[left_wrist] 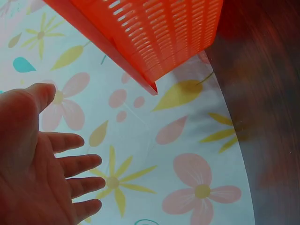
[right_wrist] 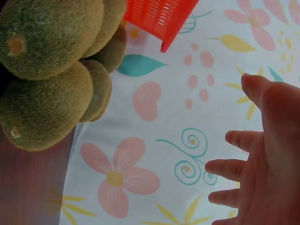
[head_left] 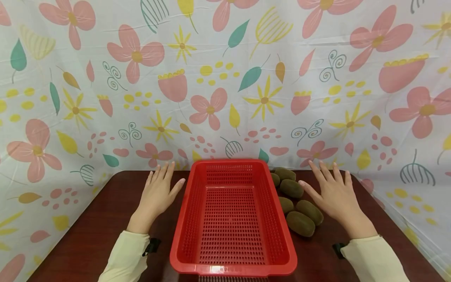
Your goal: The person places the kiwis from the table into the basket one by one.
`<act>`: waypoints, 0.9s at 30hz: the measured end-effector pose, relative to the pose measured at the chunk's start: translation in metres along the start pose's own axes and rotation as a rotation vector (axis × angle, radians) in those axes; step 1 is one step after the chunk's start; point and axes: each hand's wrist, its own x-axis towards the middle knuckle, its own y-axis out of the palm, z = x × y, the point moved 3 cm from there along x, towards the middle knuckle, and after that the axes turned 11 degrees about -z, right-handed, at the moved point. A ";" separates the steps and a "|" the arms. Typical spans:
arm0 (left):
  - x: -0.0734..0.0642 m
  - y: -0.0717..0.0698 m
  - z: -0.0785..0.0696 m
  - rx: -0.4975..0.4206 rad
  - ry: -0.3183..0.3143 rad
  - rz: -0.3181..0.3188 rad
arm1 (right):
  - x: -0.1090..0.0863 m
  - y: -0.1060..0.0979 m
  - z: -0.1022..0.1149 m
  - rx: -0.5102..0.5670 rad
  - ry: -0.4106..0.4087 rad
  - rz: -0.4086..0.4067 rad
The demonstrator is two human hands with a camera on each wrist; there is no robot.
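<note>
A red plastic basket [head_left: 232,269] with slotted walls stands in the middle of the table, nothing inside it. Several brown fuzzy kiwis [head_left: 300,224] lie in a cluster along its right side; the basket wall partly hides some. To the left of the basket is my left hand [head_left: 157,192], palm down, fingers straight and spread, holding nothing. My right hand [head_left: 334,194] is stretched out the same way just right of the kiwis, its thumb nearest them. The right wrist view shows the kiwis [right_wrist: 47,105] up close, apart from the fingers.
The dark brown wooden table [head_left: 88,235] ends at a cloth [head_left: 218,98] with flower and leaf prints, which hangs behind it and along both sides. A dark band [head_left: 152,246] sits at the left cuff, another dark piece [head_left: 339,250] at the right cuff.
</note>
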 end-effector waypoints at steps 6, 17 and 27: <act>0.000 -0.001 -0.003 -0.012 0.014 -0.001 | 0.001 -0.004 0.005 0.010 -0.018 -0.017; -0.002 -0.002 -0.008 -0.050 0.072 -0.035 | 0.004 -0.008 0.014 0.046 -0.019 0.014; -0.005 -0.006 -0.010 -0.169 0.034 0.049 | 0.004 -0.011 0.021 0.134 -0.035 0.020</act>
